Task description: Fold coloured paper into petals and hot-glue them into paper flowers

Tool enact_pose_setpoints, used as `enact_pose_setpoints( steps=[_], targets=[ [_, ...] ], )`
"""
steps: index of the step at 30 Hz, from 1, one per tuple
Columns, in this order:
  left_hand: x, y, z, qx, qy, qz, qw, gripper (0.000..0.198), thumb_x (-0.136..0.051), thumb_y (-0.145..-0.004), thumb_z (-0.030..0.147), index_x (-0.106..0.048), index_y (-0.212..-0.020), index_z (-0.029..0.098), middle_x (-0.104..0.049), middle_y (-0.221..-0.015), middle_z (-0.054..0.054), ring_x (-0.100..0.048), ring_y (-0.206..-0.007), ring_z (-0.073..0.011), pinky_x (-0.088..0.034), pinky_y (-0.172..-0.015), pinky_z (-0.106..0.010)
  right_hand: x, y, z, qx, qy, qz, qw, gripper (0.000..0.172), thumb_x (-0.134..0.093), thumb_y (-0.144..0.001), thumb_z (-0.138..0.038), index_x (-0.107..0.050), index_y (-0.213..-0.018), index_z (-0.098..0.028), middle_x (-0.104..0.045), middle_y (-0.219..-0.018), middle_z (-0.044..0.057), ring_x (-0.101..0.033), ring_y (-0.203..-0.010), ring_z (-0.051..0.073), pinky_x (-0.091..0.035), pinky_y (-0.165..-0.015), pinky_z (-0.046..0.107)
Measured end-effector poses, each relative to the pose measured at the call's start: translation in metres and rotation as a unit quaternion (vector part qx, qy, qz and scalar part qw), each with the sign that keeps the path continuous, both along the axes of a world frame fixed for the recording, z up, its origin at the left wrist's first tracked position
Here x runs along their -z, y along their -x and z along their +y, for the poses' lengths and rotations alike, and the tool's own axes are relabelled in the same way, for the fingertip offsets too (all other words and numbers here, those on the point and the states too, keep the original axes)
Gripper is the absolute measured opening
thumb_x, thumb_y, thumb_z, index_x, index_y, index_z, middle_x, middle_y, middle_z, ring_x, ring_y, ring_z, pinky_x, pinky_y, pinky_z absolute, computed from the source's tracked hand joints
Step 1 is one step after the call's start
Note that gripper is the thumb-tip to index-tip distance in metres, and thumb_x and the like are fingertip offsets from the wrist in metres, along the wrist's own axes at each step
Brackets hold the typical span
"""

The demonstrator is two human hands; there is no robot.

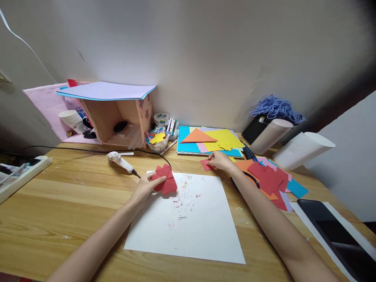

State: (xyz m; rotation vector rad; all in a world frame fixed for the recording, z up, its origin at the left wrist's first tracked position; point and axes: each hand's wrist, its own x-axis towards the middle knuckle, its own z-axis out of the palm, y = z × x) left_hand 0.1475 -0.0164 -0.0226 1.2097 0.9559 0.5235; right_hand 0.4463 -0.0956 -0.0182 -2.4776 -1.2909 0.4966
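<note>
Two bare hands are working over a wooden table (73, 196). The left hand (145, 187) is pinching one folded red paper shape (166, 180), matte with several pointed flaps. Its fingers are clamped on the shape's near-left edge, at the far-left corner of one flat white sheet (188, 223). The right hand (219, 159) is lying on one small red paper piece (206, 165), farther right. I cannot tell whether its fingers are gripping it. One white glue gun (120, 161) is lying left of the shape.

Left hand (146, 187) holds red folded paper (165, 179); right hand (219, 160) touches red piece (206, 165).
</note>
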Motion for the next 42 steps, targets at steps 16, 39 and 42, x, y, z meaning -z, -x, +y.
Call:
enact_pose_setpoints(
  steps=[16, 39, 42],
  targets=[
    [0.003, 0.000, 0.001, -0.009, -0.001, -0.012, 1.000, 0.036, -0.070, -0.060, 0.040, -0.064, -0.082, 0.013, -0.065, -0.079, -0.006, -0.056, -0.064, -0.0126, -0.039, -0.054, -0.019, -0.026, 0.018, -0.002, -0.135, -0.175, 0.187, 0.957, 0.033, -0.064, -0.063, -0.018, -0.056, -0.095, -0.016, -0.060, -0.080, 0.003, -0.056, -0.065, 0.012, -0.044, -0.056, 0.022],
    [-0.005, 0.000, -0.002, 0.038, -0.040, -0.040, 0.998, 0.030, -0.060, -0.070, 0.042, -0.068, -0.078, 0.014, -0.062, -0.077, -0.005, -0.053, -0.069, -0.0129, -0.037, -0.062, -0.021, -0.021, 0.107, -0.011, -0.433, -0.347, 0.160, 0.816, 0.014, -0.051, -0.080, -0.019, -0.063, -0.085, -0.023, -0.066, -0.088, 0.005, -0.059, -0.091, 0.019, -0.046, -0.084, 0.041],
    [-0.003, 0.000, -0.003, 0.020, -0.049, -0.019, 0.998, 0.030, -0.062, -0.068, 0.044, -0.068, -0.072, 0.014, -0.061, -0.071, -0.003, -0.051, -0.062, -0.0114, -0.036, -0.057, -0.021, -0.021, 0.106, -0.010, -0.445, -0.341, 0.172, 0.810, 0.013, -0.052, -0.080, -0.018, -0.064, -0.085, -0.022, -0.066, -0.088, 0.006, -0.059, -0.089, 0.018, -0.047, -0.083, 0.039]
  ],
)
